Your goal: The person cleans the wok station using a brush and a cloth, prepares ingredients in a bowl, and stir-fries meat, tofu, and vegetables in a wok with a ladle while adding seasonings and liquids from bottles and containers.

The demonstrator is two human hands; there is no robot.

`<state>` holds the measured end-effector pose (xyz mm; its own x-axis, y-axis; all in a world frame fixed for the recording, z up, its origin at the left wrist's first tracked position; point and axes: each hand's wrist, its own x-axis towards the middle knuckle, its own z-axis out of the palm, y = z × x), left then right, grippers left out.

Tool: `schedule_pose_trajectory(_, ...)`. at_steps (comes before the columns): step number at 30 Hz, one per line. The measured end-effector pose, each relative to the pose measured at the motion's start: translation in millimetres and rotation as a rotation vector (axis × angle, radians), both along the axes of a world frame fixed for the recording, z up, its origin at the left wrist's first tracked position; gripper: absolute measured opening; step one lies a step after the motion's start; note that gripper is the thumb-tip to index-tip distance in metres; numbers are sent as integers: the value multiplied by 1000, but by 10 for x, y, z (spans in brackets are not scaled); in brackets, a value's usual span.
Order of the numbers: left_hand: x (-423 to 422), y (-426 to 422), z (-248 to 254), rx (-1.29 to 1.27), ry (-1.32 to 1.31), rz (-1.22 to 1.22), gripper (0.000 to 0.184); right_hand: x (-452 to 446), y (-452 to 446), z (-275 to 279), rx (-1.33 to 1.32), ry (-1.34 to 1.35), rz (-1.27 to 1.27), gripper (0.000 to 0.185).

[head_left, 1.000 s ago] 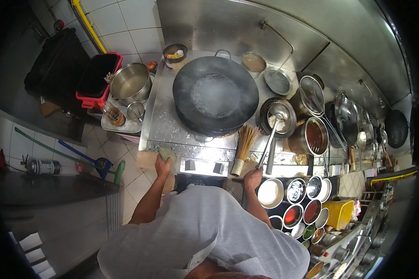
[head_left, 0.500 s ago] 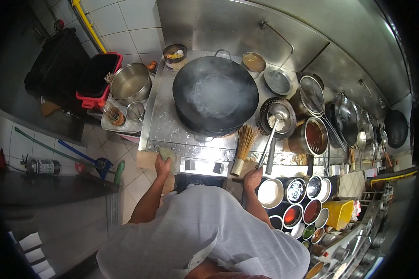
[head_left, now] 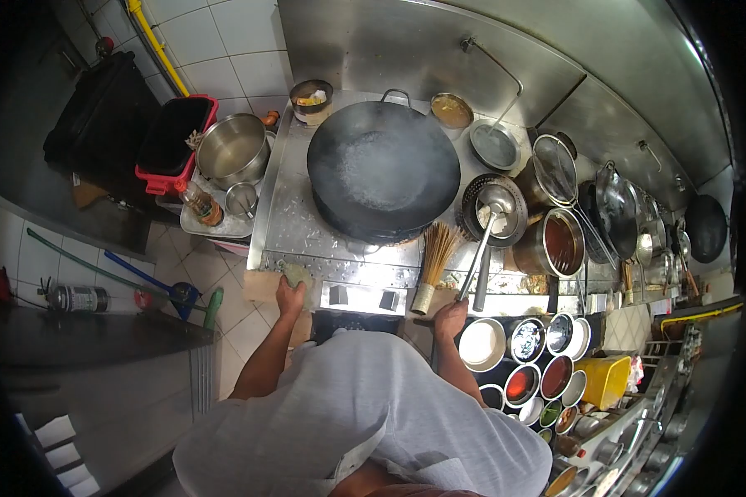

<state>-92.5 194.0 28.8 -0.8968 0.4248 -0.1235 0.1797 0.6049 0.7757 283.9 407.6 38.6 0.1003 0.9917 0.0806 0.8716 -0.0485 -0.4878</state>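
Note:
My left hand [head_left: 289, 299] is closed around a crumpled greenish cloth [head_left: 296, 274] at the front left edge of the stove. To the right, my right hand [head_left: 450, 318] grips the end of a long-handled ladle [head_left: 477, 258]. The ladle's bowl rests in a perforated strainer [head_left: 515, 222], over some white stuff. Between my hands and farther back sits a large dark wok [head_left: 331, 178], with steam rising from it. A bamboo brush [head_left: 436, 263] lies just left of the ladle handle, bristles pointing away from me.
A pot of reddish-brown liquid [head_left: 564, 243] stands right of the strainer. Several seasoning containers [head_left: 481, 344] crowd the near right. On the left are a steel pot [head_left: 232, 151] and a sauce bottle [head_left: 199, 203]. A water spout [head_left: 506, 91] juts from the back wall.
Steam over the wok has shifted and spread toward its back rim. Both hands, the cloth and the ladle hold nearly the same positions.

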Motion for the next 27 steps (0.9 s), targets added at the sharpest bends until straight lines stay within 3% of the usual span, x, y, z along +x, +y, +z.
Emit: schedule_pose_trajectory(27,-13,-22,-77,37,4,-12,45,2,-15,25,25,-36,23,41)
